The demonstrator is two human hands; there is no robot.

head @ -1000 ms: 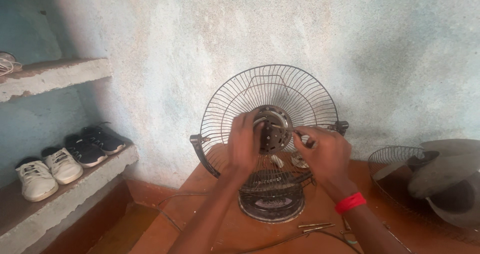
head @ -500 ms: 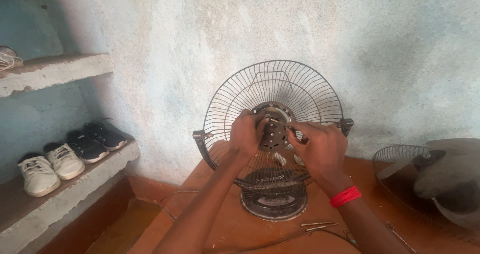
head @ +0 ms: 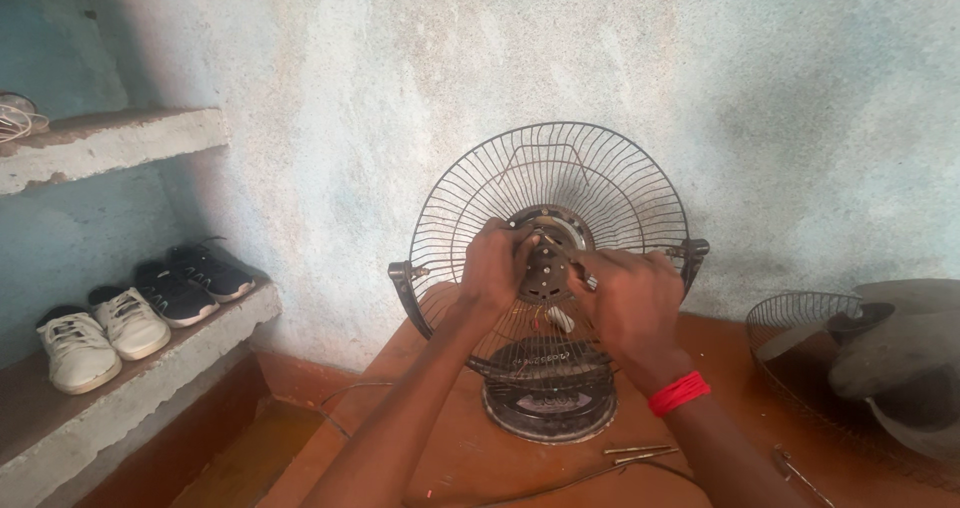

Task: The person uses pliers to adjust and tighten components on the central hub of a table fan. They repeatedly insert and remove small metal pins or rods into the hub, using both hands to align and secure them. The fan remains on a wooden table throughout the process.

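A table fan stands on a brown table against the wall, with its rear wire guard on and the front off. My left hand grips the left side of the round motor hub at the guard's centre. From the right, my right hand is closed at the hub with a small metal piece showing by its fingers; what it pinches is hidden. A red band circles my right wrist. The fan's round dark base sits below my hands.
Two thin metal tools lie on the table by the base. A loose wire guard and grey fan blades rest at the right. A cable trails off the table's left. Shoes line a low concrete shelf; another shelf is above.
The view has shifted slightly, so the fan sits a little further right and higher. Both hands have stayed at the motor hub, and my right hand has closed in toward its centre.
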